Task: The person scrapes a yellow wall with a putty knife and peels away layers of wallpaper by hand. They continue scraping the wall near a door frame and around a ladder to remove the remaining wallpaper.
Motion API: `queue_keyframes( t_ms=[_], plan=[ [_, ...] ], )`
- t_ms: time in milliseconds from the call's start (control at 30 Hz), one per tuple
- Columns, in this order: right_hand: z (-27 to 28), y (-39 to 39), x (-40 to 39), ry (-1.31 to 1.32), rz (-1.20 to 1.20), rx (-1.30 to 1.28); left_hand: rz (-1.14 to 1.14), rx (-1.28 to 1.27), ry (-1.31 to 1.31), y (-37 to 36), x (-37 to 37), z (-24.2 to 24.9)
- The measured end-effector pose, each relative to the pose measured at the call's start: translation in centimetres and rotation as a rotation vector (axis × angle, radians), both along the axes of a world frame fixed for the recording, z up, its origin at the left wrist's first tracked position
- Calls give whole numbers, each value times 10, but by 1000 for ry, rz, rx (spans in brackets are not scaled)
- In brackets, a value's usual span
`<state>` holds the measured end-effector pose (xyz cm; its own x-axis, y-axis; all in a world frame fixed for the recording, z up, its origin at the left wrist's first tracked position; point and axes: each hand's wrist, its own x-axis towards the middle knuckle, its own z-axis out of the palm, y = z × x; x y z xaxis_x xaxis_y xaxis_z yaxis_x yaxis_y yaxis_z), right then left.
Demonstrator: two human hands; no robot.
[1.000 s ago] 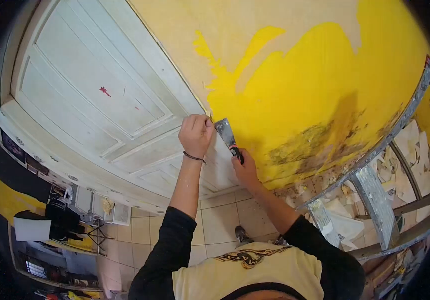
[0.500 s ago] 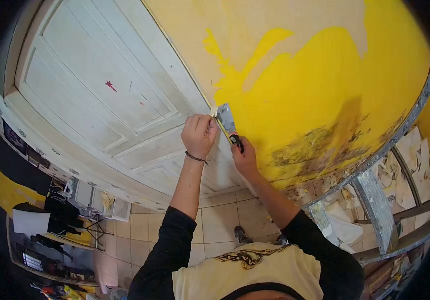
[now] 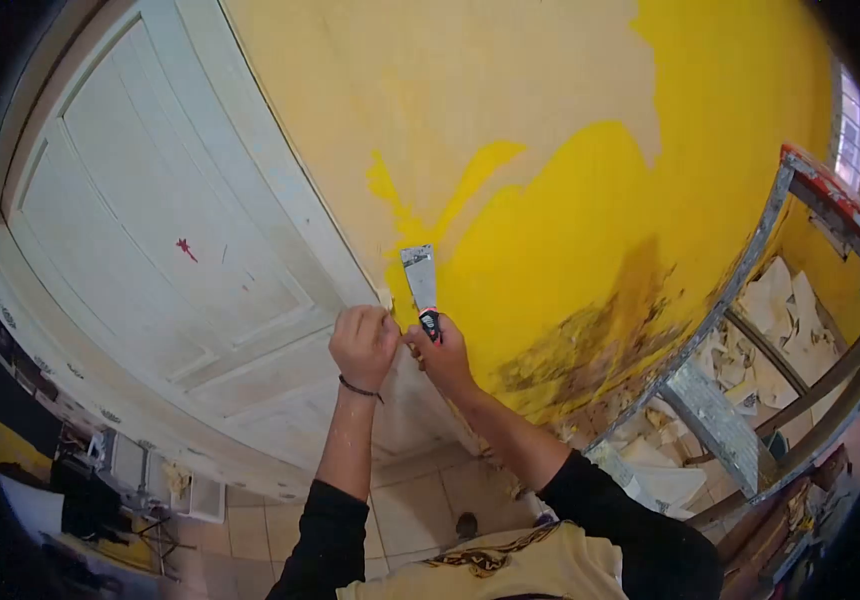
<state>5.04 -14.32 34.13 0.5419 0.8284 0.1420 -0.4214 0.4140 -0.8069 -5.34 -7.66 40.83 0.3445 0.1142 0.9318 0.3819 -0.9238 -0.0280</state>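
My right hand (image 3: 442, 357) is wrapped round the dark handle of a putty knife (image 3: 420, 280), whose metal blade points up in front of the yellow wall (image 3: 590, 210). Close beside it on the left, my left hand (image 3: 363, 343) is closed at the edge of the white door (image 3: 140, 200). A small pale strip (image 3: 386, 299) shows just above its fingers; how they grip it is hidden. Beige patches show where the yellow coat is absent, and dark stains mark the lower wall.
A paint-spattered ladder (image 3: 715, 415) stands at the right, with torn pale scraps (image 3: 670, 480) on the floor behind it. Tiled floor (image 3: 415, 510) lies below. A white drawer unit (image 3: 205, 497) and dark items are at the lower left.
The view has shifted, so the wall and door look lower and further left. The putty knife's blade has turned more upright, and my hands are closer together.
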Motion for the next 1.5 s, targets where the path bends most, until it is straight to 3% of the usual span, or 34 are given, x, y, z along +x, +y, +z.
queue_keyframes(
  t_ms=[133,300,400,467,533,600,633,700,800,933,1100,1400,1500],
  plan=[
    [26,36,-2,-197,-184,111,-36,-10,-40,3,3,-6],
    [39,58,-12,-76,-327,95,-137,-80,-91,17,-1,-20],
    [40,57,-9,-162,-406,51,-182,-160,-129,18,-4,-28],
    [38,58,-8,-171,-406,61,-315,-571,-274,16,-1,-38],
    [38,56,-8,-183,-426,122,-365,-633,-386,24,8,-49],
    [50,42,-13,-108,-379,93,-638,-1152,-530,31,12,-48],
    [57,34,-17,-33,-335,82,-637,-1164,-526,35,11,-43],
    [65,25,-20,-17,-341,77,-647,-1437,-460,41,11,-33],
    [63,20,-16,-39,-368,89,-588,-1436,-357,33,13,-4],
    [63,11,-11,-111,-370,39,-583,-1378,-355,36,24,-5],
    [65,2,-5,-214,-386,79,-814,-1596,-424,31,28,11],
    [80,-36,-7,-212,-454,117,-946,-1354,-368,1,39,42],
    [86,-53,-4,-167,-484,169,-950,-1147,-307,-15,49,51]
  ],
)
